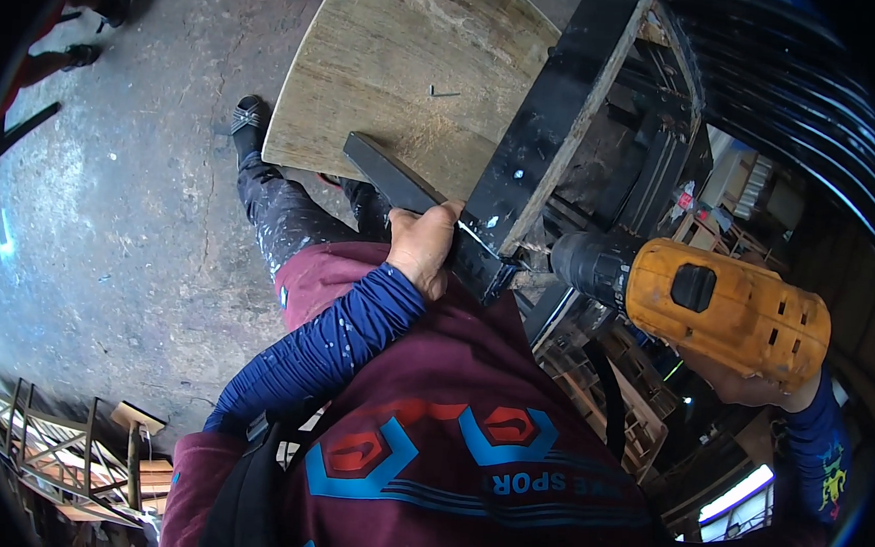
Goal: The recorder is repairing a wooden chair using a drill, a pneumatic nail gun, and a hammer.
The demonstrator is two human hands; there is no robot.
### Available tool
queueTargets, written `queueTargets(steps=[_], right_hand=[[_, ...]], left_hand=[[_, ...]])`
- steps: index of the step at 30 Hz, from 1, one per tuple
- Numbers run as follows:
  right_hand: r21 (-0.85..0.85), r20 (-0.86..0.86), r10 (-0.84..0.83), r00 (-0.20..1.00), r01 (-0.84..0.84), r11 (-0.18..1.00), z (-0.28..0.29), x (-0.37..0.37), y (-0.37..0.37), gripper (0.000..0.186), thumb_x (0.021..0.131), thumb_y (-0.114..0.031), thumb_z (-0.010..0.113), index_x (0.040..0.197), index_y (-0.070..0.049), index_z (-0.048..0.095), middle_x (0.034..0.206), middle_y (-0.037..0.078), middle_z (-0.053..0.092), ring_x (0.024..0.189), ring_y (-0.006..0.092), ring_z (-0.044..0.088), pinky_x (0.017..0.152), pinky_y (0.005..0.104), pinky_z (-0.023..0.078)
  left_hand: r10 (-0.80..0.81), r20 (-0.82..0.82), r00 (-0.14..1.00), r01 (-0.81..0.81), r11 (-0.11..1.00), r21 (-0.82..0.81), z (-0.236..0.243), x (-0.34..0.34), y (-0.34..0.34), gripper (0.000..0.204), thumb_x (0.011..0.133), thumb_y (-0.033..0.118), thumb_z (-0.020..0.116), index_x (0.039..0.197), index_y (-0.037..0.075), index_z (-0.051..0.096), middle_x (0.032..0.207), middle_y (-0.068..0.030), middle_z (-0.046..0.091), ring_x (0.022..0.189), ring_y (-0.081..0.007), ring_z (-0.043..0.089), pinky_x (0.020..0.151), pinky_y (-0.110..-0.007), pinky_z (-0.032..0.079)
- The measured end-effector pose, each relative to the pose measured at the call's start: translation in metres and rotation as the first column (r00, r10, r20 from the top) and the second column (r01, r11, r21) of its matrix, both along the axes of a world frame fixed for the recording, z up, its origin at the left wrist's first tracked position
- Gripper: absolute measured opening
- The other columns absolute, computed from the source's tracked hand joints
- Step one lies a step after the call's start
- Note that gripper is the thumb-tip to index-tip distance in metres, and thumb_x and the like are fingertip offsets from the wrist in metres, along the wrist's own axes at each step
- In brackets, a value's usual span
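Note:
My left hand (421, 244) grips the end of a black board (386, 166) where it meets a black wooden frame (526, 129). My right hand (751, 381) holds a yellow and black power drill (716, 301) by its underside, mostly hidden beneath the drill body. The drill's bit (533, 247) points left at the frame's lower corner, close to my left hand; whether it is in the material is hard to tell. Behind the board, a curved plywood panel (370, 59) carries sawdust and a small metal piece (435, 92).
Another person's legs and feet (80, 56) show at the upper left. Stacked metal and wood frames (76, 452) lie at the lower left. Dark curved slats (798, 105) span the upper right, with wooden clutter (612, 374) below. My own foot (249, 117) rests on the concrete floor (119, 234).

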State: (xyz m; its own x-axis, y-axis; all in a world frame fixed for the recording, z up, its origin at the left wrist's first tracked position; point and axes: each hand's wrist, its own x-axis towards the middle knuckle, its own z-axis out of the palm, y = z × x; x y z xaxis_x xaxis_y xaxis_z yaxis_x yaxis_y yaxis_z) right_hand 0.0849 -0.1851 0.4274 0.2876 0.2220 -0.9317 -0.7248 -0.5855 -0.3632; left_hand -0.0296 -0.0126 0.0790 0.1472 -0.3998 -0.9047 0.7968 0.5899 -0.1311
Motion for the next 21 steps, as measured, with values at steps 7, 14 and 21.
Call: queueTargets(steps=[7,14,21], right_hand=[[-0.347,-0.231,0.305,0.924,-0.371,0.862,-0.005,0.017,0.029,0.072,0.093,-0.046,0.065,0.15,-0.01,0.039,0.148,0.015,0.046,0.13,0.0237,0.054,0.105,0.038,0.05],[-0.249,0.125,0.795,0.594,-0.757,0.604,-0.028,0.038,0.063,0.058,0.084,-0.039,0.077,0.119,0.004,0.064,0.085,0.011,0.071,0.067,0.0226,0.071,0.065,0.0315,0.059],[-0.259,0.201,0.741,0.641,-0.694,0.671,-0.026,0.043,0.054,0.056,0.082,-0.036,0.08,0.12,0.004,0.066,0.091,0.012,0.073,0.071,0.0189,0.072,0.068,0.0305,0.061]], left_hand=[[0.021,-0.042,0.999,-0.019,0.999,0.045,0.0,-0.001,0.002,0.017,0.089,0.002,0.06,0.094,-0.012,0.066,0.086,-0.0144,0.07,0.07,-0.023,0.069,0.063,-0.039,0.059],[0.017,0.023,1.0,-0.018,1.0,0.012,0.005,-0.004,0.0,0.02,0.09,0.004,0.059,0.098,-0.014,0.065,0.087,-0.0156,0.07,0.069,-0.0243,0.07,0.06,-0.039,0.059],[0.048,-0.009,0.999,-0.049,0.998,-0.025,-0.002,-0.001,-0.002,0.018,0.091,0.004,0.058,0.096,-0.013,0.065,0.087,-0.0159,0.07,0.071,-0.0256,0.071,0.061,-0.039,0.06]])
